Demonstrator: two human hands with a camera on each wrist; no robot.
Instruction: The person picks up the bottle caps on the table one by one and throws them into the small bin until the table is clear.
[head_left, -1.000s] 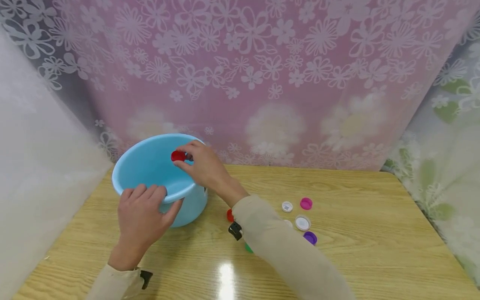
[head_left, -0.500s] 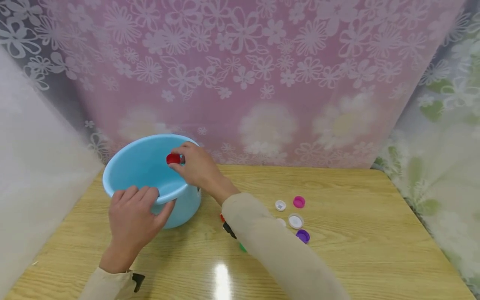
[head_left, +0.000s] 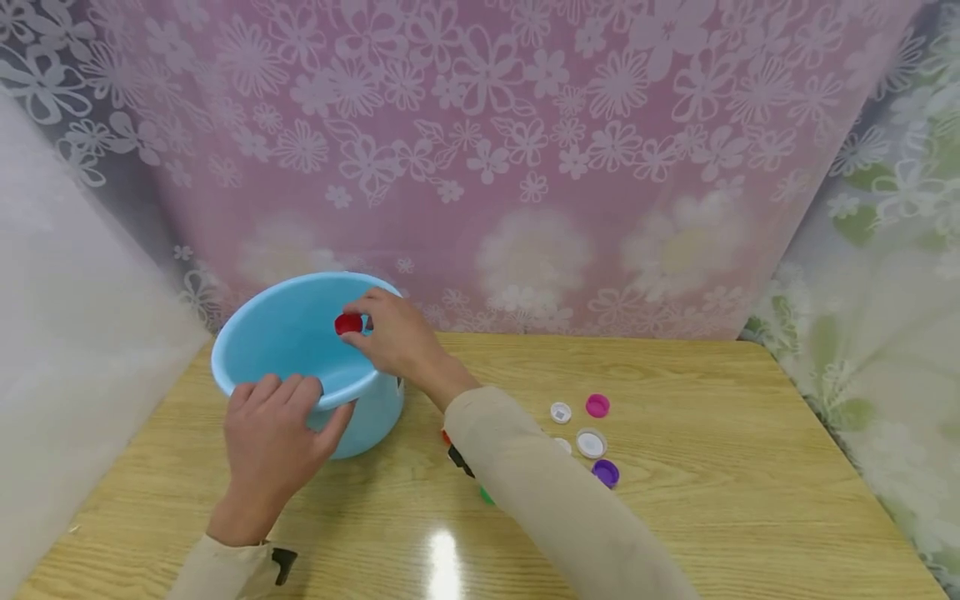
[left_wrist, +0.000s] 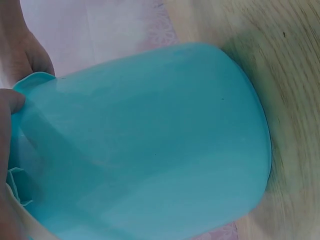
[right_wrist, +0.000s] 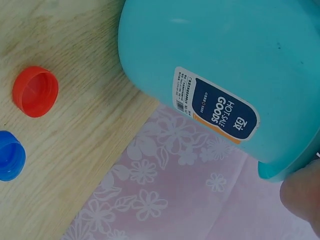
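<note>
A light blue plastic bucket (head_left: 378,421) stands on the table at the left, leaning towards the person. My left hand (head_left: 270,437) grips its near rim, fingers hooked over the edge and thumb along the outer side. Above the bucket's opening, by the right part of the rim, my right hand (head_left: 397,333) pinches a red bottle cap (head_left: 348,324) between thumb and fingers. In the left wrist view the bucket wall (left_wrist: 145,145) fills the middle. The right wrist view shows a label (right_wrist: 217,107) on its side; the held cap is out of that view.
Right of the bucket lie a pink cap (head_left: 597,406), a purple cap (head_left: 606,473), a white cap (head_left: 560,412) and a larger pale lid (head_left: 591,443). The right sleeve partly covers a green cap (head_left: 487,495). A red cap (right_wrist: 36,92) and blue cap (right_wrist: 10,155) lie nearby.
The head view has shifted slightly, moving the scene left. My right hand still pinches the red cap, now slightly lower in the view. My left hand keeps its grip on the rim.
</note>
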